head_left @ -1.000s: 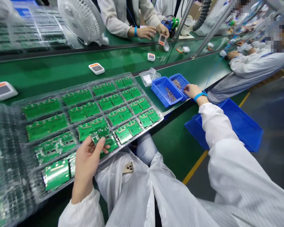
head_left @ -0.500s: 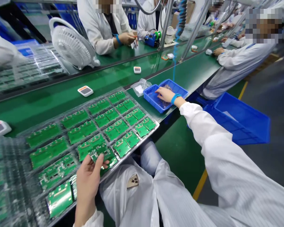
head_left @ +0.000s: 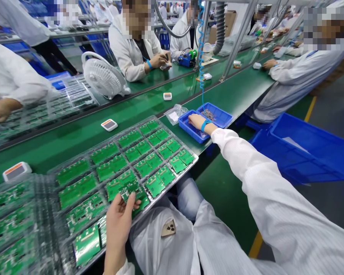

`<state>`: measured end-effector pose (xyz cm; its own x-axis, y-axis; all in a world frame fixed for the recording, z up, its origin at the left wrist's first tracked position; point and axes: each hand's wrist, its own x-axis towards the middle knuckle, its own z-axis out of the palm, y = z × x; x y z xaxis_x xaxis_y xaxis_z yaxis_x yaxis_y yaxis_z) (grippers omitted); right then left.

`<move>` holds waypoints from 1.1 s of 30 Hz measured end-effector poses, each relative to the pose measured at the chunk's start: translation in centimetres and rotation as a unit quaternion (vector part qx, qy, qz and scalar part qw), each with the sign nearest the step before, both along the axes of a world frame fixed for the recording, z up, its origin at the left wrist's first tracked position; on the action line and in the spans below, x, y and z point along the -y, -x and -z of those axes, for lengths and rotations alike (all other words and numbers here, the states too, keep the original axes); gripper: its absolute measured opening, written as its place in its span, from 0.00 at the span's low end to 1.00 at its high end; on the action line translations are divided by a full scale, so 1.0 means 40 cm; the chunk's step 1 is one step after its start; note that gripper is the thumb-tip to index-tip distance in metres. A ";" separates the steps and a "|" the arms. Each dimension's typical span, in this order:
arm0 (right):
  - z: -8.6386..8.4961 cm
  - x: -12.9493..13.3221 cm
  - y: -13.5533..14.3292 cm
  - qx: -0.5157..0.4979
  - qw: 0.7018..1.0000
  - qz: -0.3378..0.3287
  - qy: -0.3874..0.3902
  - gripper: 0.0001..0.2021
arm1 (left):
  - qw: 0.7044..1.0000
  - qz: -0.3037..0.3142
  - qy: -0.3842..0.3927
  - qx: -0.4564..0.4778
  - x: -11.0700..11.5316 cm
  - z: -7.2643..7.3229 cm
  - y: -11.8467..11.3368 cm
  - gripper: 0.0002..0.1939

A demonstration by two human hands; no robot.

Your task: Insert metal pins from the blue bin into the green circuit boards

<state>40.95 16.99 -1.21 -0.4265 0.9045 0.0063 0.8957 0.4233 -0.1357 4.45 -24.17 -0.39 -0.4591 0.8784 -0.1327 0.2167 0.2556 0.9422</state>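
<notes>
Between the thumb and fingers of my left hand (head_left: 122, 221) is a green circuit board (head_left: 131, 186), held just above the front of a clear plastic tray (head_left: 195, 157). More green circuit boards (head_left: 111, 167) lie in the tray's compartments. My right hand (head_left: 197, 121), with a blue band at the wrist, reaches down into the nearer blue bin (head_left: 186, 129). Its fingertips are bent down inside the bin, and what they hold, if anything, is hidden. Small metal parts (head_left: 208, 114) lie in the blue bin behind it.
A second tray of boards (head_left: 11, 214) lies at the left. White-and-orange devices (head_left: 109, 124) sit along the green conveyor belt (head_left: 137, 107). A clear plastic bag (head_left: 175, 114) lies beside the bins. A large blue crate (head_left: 312, 149) stands at the right. Co-workers sit across and to the right.
My head view has shifted, so the scene appears lower and slightly to the right. My right hand stays at the blue bin, fingers lower in it. My left hand keeps the circuit board.
</notes>
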 end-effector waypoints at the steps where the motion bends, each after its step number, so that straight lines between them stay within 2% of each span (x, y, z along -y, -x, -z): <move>1: 0.000 0.000 -0.004 -0.002 1.000 0.003 0.000 0.09 | 1.000 0.001 -0.004 0.000 0.000 0.002 0.000 0.35; 6: -0.006 0.009 -0.021 -0.019 1.000 0.015 -0.011 0.10 | 0.999 -0.001 -0.017 0.041 -0.003 0.006 -0.006 0.33; 11: -0.015 0.030 -0.034 -0.041 0.999 0.000 -0.011 0.06 | 0.997 -0.008 -0.022 0.071 -0.008 0.002 -0.019 0.32; 15: 0.004 0.018 -0.058 -0.124 0.992 0.021 0.001 0.03 | 0.995 -0.002 -0.033 0.095 -0.009 0.009 -0.022 0.31; 17: 0.018 0.002 -0.068 -0.174 0.985 0.000 -0.013 0.10 | 0.994 0.007 -0.038 0.104 -0.008 0.017 -0.019 0.31; 19: 0.027 -0.010 -0.071 -0.243 0.968 -0.051 -0.046 0.19 | 0.993 0.018 -0.045 0.109 -0.007 0.024 -0.016 0.30; 21: 0.026 -0.011 -0.061 -0.316 0.939 -0.111 -0.077 0.24 | 0.992 0.023 -0.055 0.112 -0.006 0.030 -0.014 0.28; 24: 0.012 0.004 -0.029 -0.413 0.886 -0.181 -0.108 0.20 | 0.991 0.019 -0.061 0.122 -0.005 0.033 -0.014 0.27; 26: 0.003 0.013 -0.006 -0.446 0.867 -0.189 -0.116 0.15 | 0.989 0.017 -0.063 0.135 -0.004 0.032 -0.014 0.27; 28: 0.002 0.012 0.012 -0.439 0.876 -0.164 -0.110 0.13 | 0.988 0.015 -0.066 0.142 -0.004 0.029 -0.015 0.27; 33: 0.007 -0.003 0.011 -0.373 0.924 -0.049 -0.074 0.13 | 0.990 0.007 -0.070 0.122 -0.005 0.018 -0.015 0.28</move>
<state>40.51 17.10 -1.51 -0.3324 0.8279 0.4518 0.5329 0.5601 -0.6343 5.04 -23.98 -1.12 -0.4154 0.9023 -0.1153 -0.0189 0.1182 0.9928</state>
